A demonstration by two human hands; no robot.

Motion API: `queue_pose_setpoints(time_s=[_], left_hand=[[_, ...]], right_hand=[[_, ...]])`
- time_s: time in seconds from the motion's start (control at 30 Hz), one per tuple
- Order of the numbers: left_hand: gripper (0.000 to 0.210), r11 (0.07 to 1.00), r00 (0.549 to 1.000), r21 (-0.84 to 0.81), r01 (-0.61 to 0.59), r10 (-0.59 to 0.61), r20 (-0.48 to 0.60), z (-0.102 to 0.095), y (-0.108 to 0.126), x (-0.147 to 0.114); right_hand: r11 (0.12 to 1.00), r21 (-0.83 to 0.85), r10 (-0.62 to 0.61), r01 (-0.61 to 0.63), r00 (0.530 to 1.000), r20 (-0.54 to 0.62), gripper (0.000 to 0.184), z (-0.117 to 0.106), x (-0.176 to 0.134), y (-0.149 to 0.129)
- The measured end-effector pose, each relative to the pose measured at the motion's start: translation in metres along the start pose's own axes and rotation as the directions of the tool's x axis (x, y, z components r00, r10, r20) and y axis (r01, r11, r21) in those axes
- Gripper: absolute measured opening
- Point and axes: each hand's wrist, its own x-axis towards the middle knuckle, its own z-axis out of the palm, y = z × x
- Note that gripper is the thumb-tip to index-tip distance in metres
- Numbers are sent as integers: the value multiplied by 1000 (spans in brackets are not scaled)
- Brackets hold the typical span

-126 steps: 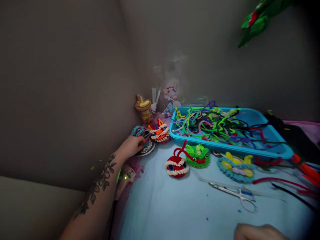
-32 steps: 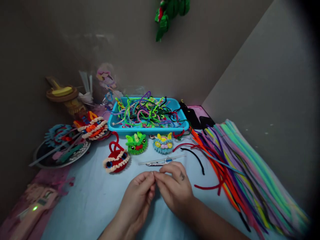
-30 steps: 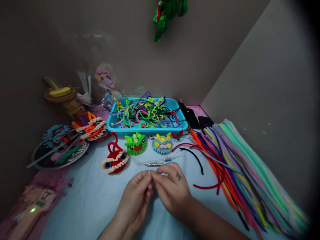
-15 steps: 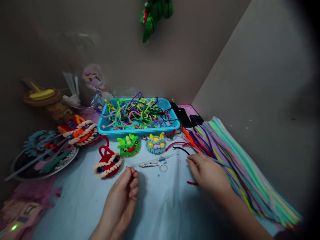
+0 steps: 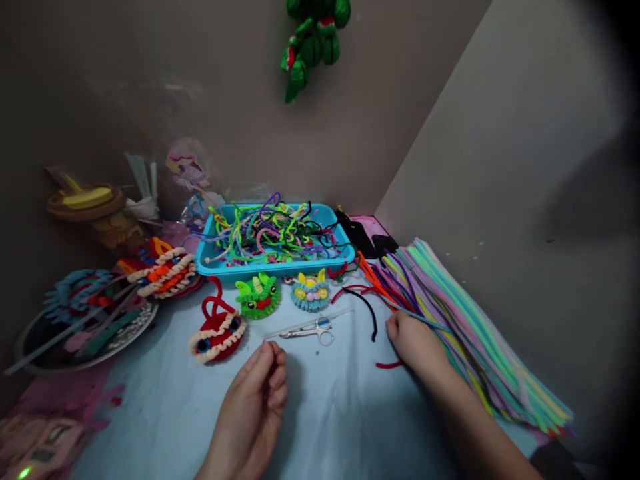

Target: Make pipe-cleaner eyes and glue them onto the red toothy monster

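Our left hand (image 5: 250, 410) curls its fingers narrowly near the scissors (image 5: 315, 331); our right hand (image 5: 419, 343), fingers bunched, partly covers a red pipe cleaner (image 5: 389, 365) on the table (image 5: 330, 417) (markings on the pink device (image 5: 47, 440) are too blurred to read). We cannot tell if either grips anything.

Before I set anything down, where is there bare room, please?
Bare blue cloth shows between the left hand and right hand, nearer than the scissors, and below the red figure. Crowded: inside the tray, around the pipe cleaner bundle.
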Motion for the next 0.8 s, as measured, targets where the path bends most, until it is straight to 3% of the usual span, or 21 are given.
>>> queue_pose_setpoints(time_s=[0.27, 0.47, 0.6, 0.8], left_hand=[[18, 1000, 1000, -4, -4, 4, 2, 1, -1, 0], [19, 1000, 1000, 18, 6, -6, 7, 2, -1, -2], [18, 1000, 1000, 18, -6, 6, -3, 3, -1, -1], [19, 999, 1000, -32, -9, 9, -11, 4, 5, -2]], right_hand=[[995, 82, 64, -59, 996, -60, 31, 2, 10, -5], [965, 258, -37, 41, 999, -22, 20, 9, 16, -4], [902, 422, -101, 90, 995, 3, 15, 9, 0, -1], [761, 649, -66, 3, 995, 74, 6, 8, -14, 9]])
